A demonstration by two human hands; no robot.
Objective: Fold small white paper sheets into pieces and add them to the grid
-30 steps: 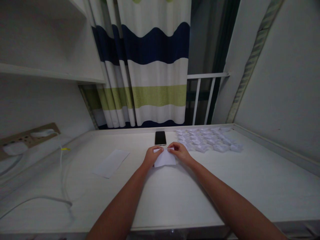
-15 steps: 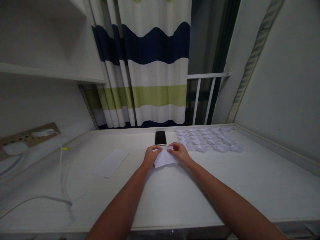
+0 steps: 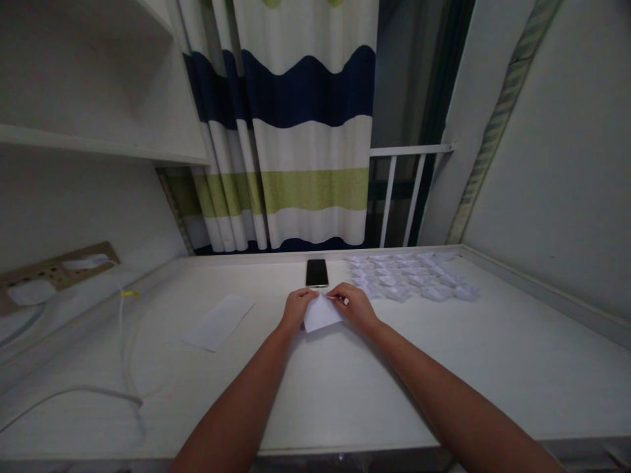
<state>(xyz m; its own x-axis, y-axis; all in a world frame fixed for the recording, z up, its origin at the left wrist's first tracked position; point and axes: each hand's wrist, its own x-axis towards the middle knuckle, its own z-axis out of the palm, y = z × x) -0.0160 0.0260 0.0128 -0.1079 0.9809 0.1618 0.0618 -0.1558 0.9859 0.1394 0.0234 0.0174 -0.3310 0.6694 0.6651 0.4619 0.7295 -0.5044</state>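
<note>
A sheet of white paper (image 3: 321,315), folded at its far edge, is held between both hands over the middle of the desk. My left hand (image 3: 296,307) is closed on its left side, thumb on top. My right hand (image 3: 355,306) pinches the far right part of the paper between thumb and forefinger. Just beyond the fingertips lies a black phone (image 3: 316,272). Off to the left, a flat sheet of white paper (image 3: 219,323) rests on the desk.
Several folded white paper pieces (image 3: 411,276) sit in rows at the back right of the white desk (image 3: 345,401). Cables (image 3: 121,335) run along the left side below a power strip (image 3: 54,276). A striped curtain (image 3: 310,144) hangs behind the desk.
My right fingers have drawn in toward the left with the paper's far right corner, so its far edge now comes nearly to a point. My left hand has barely moved.
</note>
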